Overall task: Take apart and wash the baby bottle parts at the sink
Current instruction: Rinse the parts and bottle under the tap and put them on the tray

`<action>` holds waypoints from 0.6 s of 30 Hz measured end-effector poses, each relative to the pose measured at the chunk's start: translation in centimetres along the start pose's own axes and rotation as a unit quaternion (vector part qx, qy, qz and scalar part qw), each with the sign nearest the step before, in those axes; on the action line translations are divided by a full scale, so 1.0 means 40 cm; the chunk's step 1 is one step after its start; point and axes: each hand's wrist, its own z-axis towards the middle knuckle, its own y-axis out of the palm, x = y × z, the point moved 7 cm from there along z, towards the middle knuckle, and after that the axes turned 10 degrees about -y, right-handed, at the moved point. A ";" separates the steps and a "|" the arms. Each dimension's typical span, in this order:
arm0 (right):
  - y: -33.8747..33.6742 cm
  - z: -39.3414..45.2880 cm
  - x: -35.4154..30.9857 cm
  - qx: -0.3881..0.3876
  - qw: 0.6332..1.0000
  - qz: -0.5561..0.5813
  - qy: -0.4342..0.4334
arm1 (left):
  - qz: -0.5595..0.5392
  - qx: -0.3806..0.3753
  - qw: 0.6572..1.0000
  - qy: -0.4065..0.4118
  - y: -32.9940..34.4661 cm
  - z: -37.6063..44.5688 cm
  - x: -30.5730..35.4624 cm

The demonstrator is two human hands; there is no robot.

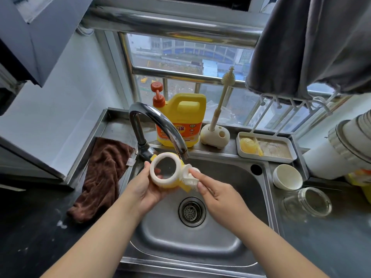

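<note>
Over the steel sink (236, 183), just under the tap's spout (181, 151), my left hand (146, 187) grips a white bottle collar ring (160, 179) with yellow handles, its round opening facing me. My right hand (212, 195) pinches a small white brush head (190, 177) against the ring's right side. A yellow bottle part (248, 145) lies in the white tray (289, 157) behind the sink. The clear glass bottle body (309, 202) lies on its side on the right counter, next to a white cap (287, 176).
A yellow detergent jug (180, 119) with an orange pump stands behind the tap. A tall bottle brush (218, 109) stands in its cream holder. A brown cloth (102, 175) drapes left of the sink. The drain strainer (192, 211) sits below my hands. A grey garment (309, 43) hangs top right.
</note>
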 end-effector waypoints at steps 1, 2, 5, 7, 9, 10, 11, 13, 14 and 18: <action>0.002 0.006 0.003 -0.001 1.000 -0.010 0.006 | -0.018 0.012 1.000 0.001 0.000 0.002 -0.002; 0.000 0.017 0.008 0.002 1.000 -0.015 0.019 | -0.024 0.019 1.000 0.003 0.004 0.004 -0.004; -0.008 0.033 0.024 0.015 0.998 -0.013 0.053 | -0.035 0.002 0.999 0.008 0.013 0.012 -0.004; 0.000 0.019 0.015 -0.002 0.999 -0.019 0.040 | -0.043 -0.014 0.999 0.013 0.025 0.012 0.003; 0.021 -0.002 -0.006 -0.027 0.998 -0.047 0.013 | -0.037 -0.026 0.999 0.014 0.038 0.006 0.004; 0.029 -0.007 -0.014 -0.036 0.997 -0.072 0.001 | -0.029 -0.031 0.999 0.015 0.044 0.003 0.002; 0.032 -0.003 -0.018 -0.039 0.994 -0.102 -0.007 | -0.021 -0.032 0.999 0.014 0.045 0.002 -0.002; 0.025 0.017 -0.016 -0.036 0.988 -0.150 -0.009 | 0.000 -0.032 0.999 0.015 0.045 0.005 -0.007; 0.017 0.027 -0.013 -0.032 0.987 -0.158 -0.006 | 0.021 -0.027 0.999 0.020 0.045 0.004 -0.008; 0.006 0.029 -0.021 -0.029 0.985 -0.169 -0.024 | 0.192 -0.010 0.980 0.044 0.046 0.005 -0.022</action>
